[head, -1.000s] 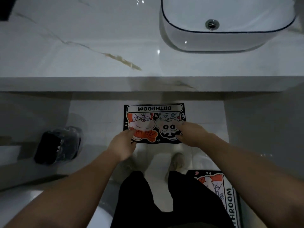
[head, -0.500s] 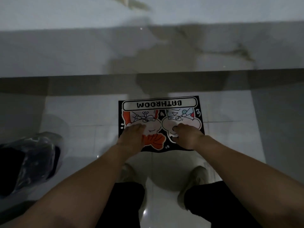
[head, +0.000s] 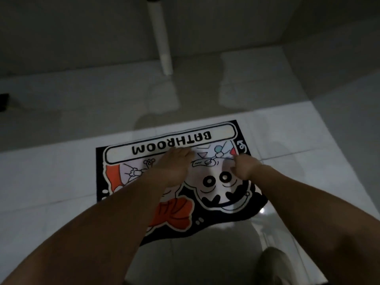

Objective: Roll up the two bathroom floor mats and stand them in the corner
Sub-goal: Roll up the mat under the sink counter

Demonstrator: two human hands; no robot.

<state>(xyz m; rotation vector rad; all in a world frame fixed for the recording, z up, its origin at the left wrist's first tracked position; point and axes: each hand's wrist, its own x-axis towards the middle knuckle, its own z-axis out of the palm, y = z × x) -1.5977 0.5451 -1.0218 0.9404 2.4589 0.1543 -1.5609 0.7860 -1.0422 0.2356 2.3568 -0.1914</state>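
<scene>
Floor mat lettered "BATHROOM", flat on tiled floor, left hand fingers spread on it, right hand fingers curled, grip indeterminate

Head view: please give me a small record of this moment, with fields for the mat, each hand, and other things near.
mat: floor mat printed BATHROOM, lying flat on the tiled floor, not yet rolled; near edge looks slightly wavy
left hand: left hand over the mat's far part, by the lettering
right hand: right hand over the mat's far right part, fingers curled; grip on the mat cannot be told
other things: white pipe behind the mat; shoe at bottom right
second mat: not in view
</scene>
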